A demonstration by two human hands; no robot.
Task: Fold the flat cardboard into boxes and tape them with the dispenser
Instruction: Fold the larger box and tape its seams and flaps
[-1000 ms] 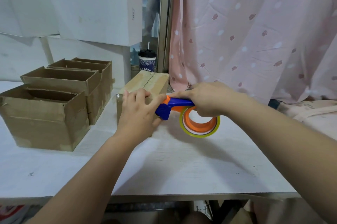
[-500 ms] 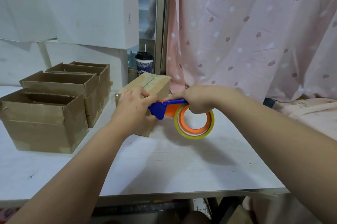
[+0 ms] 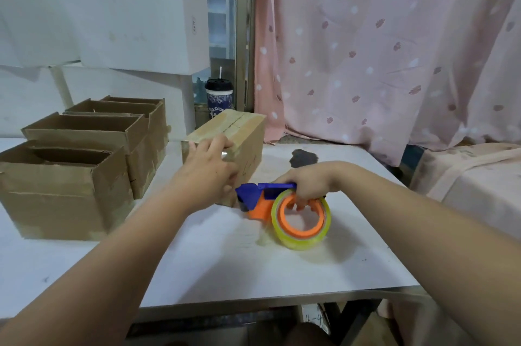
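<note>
Fingers of the left hand point(image 3: 210, 168) are lying spread, nearly straight, over the near top edge of the closed cardboard box point(image 3: 245, 131), which is sitting mid-table point(image 3: 225, 261). The right hand point(image 3: 307, 183) is gripping the blue-and-orange tape dispenser point(image 3: 259, 202), fingers curled through its roll, just right of the box's near corner. Open cardboard boxes point(image 3: 64, 190) are standing at left.

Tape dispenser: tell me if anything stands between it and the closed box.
Nothing visible does. The tape dispenser, gripped by the right hand, sits right beside the closed box; the left hand rests on the box's near top edge.
</note>
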